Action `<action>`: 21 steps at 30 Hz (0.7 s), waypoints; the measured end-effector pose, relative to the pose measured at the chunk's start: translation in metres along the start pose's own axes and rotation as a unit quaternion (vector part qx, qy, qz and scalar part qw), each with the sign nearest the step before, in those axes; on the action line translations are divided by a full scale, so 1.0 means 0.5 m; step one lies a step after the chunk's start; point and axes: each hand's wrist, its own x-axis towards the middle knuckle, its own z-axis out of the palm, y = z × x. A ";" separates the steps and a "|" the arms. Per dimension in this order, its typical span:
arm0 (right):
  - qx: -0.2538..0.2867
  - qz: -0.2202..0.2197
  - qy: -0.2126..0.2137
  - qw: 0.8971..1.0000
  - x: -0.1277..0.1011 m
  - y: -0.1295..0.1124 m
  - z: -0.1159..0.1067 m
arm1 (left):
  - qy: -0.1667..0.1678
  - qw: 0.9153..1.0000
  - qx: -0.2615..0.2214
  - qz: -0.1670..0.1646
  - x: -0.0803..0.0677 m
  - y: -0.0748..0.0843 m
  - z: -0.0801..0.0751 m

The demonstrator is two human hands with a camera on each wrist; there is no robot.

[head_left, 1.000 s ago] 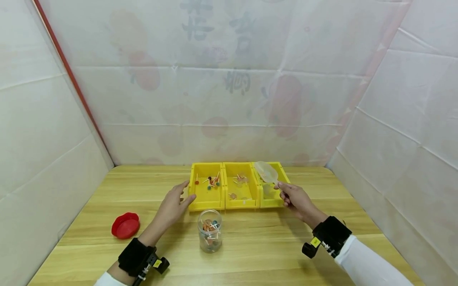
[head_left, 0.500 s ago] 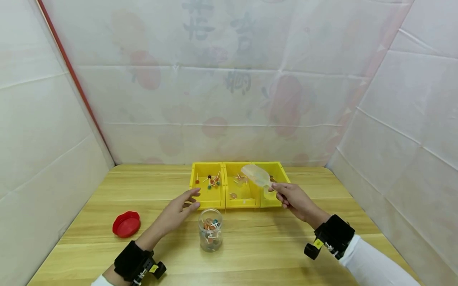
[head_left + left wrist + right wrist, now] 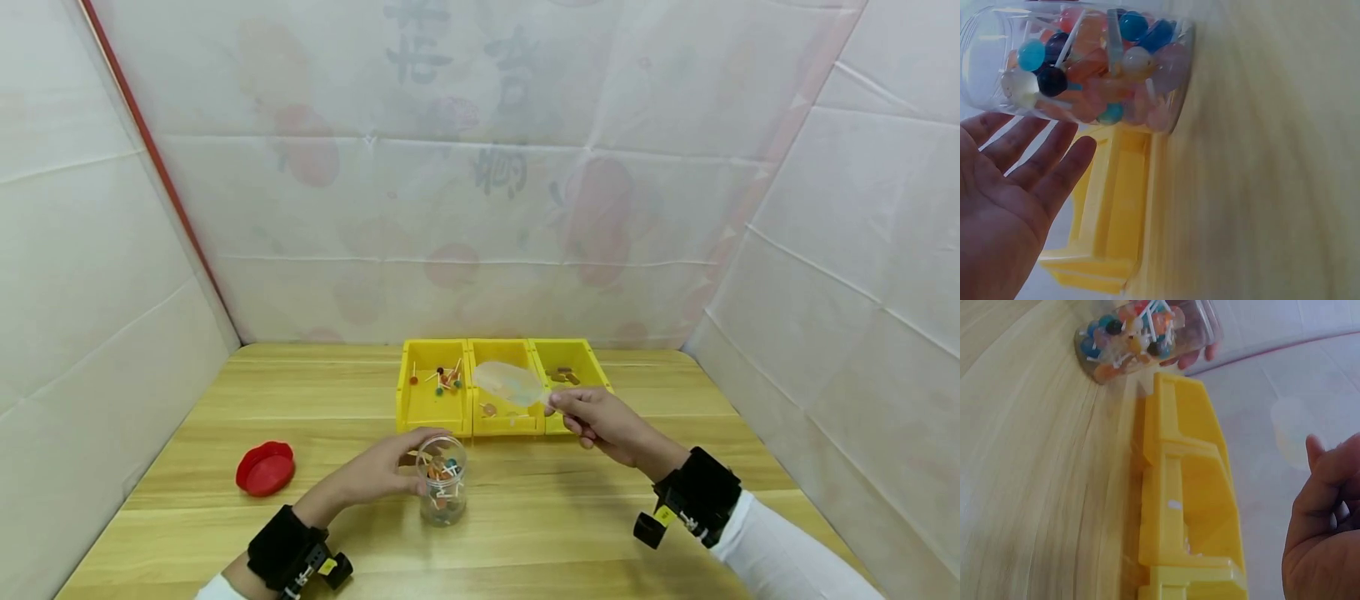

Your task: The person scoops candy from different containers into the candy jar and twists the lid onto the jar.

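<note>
The left hand (image 3: pixel 382 471) is open, its fingers just at the jar (image 3: pixel 441 481), which stands upright and nearest. Past the jar, the right hand (image 3: pixel 596 419) pinches the scoop (image 3: pixel 510 383), which points left over the middle bin (image 3: pixel 504 415)

Wooden table (image 3: pixel 600 508) carries three yellow bins (image 3: pixel 501 387) beyond both hands, a clear jar (image 3: pixel 441 481) at the left hand (image 3: pixel 378 471), and a red lid (image 3: pixel 264 469) further left.

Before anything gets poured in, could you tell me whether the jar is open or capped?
Open: the jar has no lid on its mouth, and a red lid lies apart on the table.
</note>
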 end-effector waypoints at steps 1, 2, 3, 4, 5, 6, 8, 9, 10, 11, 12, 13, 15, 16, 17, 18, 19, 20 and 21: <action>-0.001 -0.001 -0.010 1.000 -0.001 -0.003 0.003 | -0.003 1.000 -0.002 0.002 0.001 -0.001 0.002; 0.000 -0.001 -0.021 1.000 -0.002 -0.006 0.005 | -0.004 1.000 -0.004 0.001 0.002 -0.002 0.003; -0.001 -0.002 -0.031 1.000 -0.003 -0.008 0.007 | -0.004 1.000 -0.006 -0.001 0.003 -0.002 0.004; -0.002 -0.003 -0.041 0.999 -0.003 -0.010 0.009 | -0.003 1.000 -0.008 -0.003 0.004 -0.002 0.006; -0.002 -0.005 -0.051 0.999 -0.004 -0.012 0.011 | -0.002 1.000 -0.007 -0.005 0.004 -0.002 0.007; -0.003 -0.006 -0.061 0.998 -0.005 -0.014 0.013 | -0.001 1.000 -0.007 -0.007 0.004 -0.002 0.008; -0.002 -0.008 -0.080 0.997 -0.006 -0.018 0.017 | 0.000 1.000 -0.010 -0.015 0.004 -0.002 0.009; -0.002 -0.008 -0.088 0.996 -0.007 -0.020 0.019 | 0.000 1.000 -0.010 -0.018 0.004 -0.001 0.009; -0.001 -0.008 -0.097 0.995 -0.008 -0.022 0.021 | 0.000 1.000 -0.011 -0.020 0.004 -0.002 0.009; 0.000 -0.006 -0.105 0.994 -0.008 -0.024 0.023 | 0.000 1.000 -0.012 -0.022 0.004 -0.002 0.009; 0.000 -0.004 -0.113 0.994 -0.009 -0.026 0.025 | 0.000 1.000 -0.011 -0.022 0.003 -0.002 0.009; 0.001 -0.002 -0.119 0.993 -0.009 -0.028 0.026 | 0.000 1.000 -0.013 -0.024 0.003 -0.002 0.009; -0.002 0.002 -0.130 0.992 -0.010 -0.031 0.029 | 0.000 1.000 -0.013 -0.025 0.003 -0.002 0.009; -0.004 0.002 -0.134 0.991 -0.011 -0.033 0.030 | 0.000 1.000 -0.013 -0.026 0.003 -0.002 0.009; -0.007 0.004 -0.138 0.990 -0.011 -0.035 0.031 | 0.001 1.000 -0.013 -0.028 0.003 -0.002 0.009; -0.011 0.004 -0.142 0.990 -0.012 -0.037 0.031 | 0.001 0.999 -0.012 -0.030 0.003 -0.002 0.009; -0.015 0.005 -0.145 0.989 -0.012 -0.040 0.031 | 0.001 0.999 -0.011 -0.031 0.003 -0.002 0.009; -0.020 0.006 -0.149 0.989 -0.012 -0.042 0.031 | 0.002 0.999 -0.009 -0.033 0.003 -0.002 0.009; -0.024 0.006 -0.152 0.988 -0.013 -0.045 0.031 | 0.003 0.999 -0.007 -0.034 0.003 -0.002 0.009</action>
